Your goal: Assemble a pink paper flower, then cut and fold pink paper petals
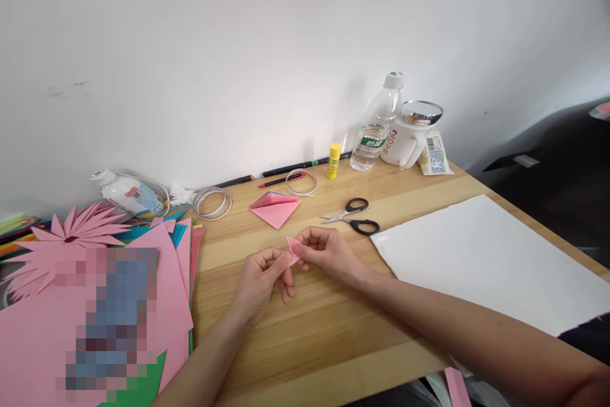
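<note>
Both hands meet over the middle of the wooden table, pinching one small folded piece of pink paper [293, 252]. My left hand [265, 272] grips its lower left edge between thumb and fingers, the other fingers curled beneath. My right hand [325, 249] has its thumb and forefinger on the right side of the paper. Just behind the hands lies a stack of folded pink paper [276, 210], pointed toward me. Black-handled scissors [355, 216] rest with their blades apart behind my right hand.
A white board [490, 261] covers the table's right part. Pink sheets [166, 286] and a pink paper star [71, 239] fill the left. Along the wall stand a glue stick [334, 161], a water bottle [379, 124] and a white mug [405, 140]; tape rolls [212, 204] lie further left.
</note>
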A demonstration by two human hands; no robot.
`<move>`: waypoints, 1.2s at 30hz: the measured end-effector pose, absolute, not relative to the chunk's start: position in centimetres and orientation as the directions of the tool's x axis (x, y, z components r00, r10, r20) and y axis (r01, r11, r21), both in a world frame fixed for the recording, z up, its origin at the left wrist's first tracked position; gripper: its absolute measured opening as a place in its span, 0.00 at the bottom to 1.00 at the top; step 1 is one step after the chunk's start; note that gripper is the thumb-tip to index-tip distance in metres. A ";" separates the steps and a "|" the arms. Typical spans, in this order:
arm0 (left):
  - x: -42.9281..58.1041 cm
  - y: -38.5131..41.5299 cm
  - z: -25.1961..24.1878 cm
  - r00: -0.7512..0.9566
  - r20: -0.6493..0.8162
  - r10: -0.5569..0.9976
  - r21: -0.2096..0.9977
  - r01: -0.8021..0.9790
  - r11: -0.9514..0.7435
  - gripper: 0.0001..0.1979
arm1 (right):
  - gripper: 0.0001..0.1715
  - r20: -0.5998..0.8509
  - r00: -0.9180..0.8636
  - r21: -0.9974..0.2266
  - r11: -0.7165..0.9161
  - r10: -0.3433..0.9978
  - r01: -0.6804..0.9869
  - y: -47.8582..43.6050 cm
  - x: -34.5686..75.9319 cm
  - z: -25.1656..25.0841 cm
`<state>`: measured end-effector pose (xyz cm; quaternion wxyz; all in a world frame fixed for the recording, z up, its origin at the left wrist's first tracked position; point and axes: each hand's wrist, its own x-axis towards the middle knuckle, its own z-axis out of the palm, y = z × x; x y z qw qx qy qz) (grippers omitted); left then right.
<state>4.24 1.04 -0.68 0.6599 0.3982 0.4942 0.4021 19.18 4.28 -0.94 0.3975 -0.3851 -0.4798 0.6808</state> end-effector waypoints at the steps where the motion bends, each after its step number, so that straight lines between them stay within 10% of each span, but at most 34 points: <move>1: 4.2 1.1 -0.6 0.222 -0.333 0.916 0.918 -0.144 0.369 0.15 | 0.18 -0.140 -0.390 -0.959 -0.222 0.910 -0.174 4.3 19.2 -1.0; 26: 3.7 1.5 0.3 0.228 -0.183 0.956 0.969 -0.120 0.214 0.06 | 0.17 -0.047 -0.522 -0.963 -0.178 0.852 -0.202 3.5 19.5 -1.0; 36: 3.7 1.6 -0.1 0.325 -0.448 0.833 0.825 -0.207 0.525 0.11 | 0.13 -0.071 -0.329 -0.977 -0.132 0.942 -0.167 4.1 19.4 -1.0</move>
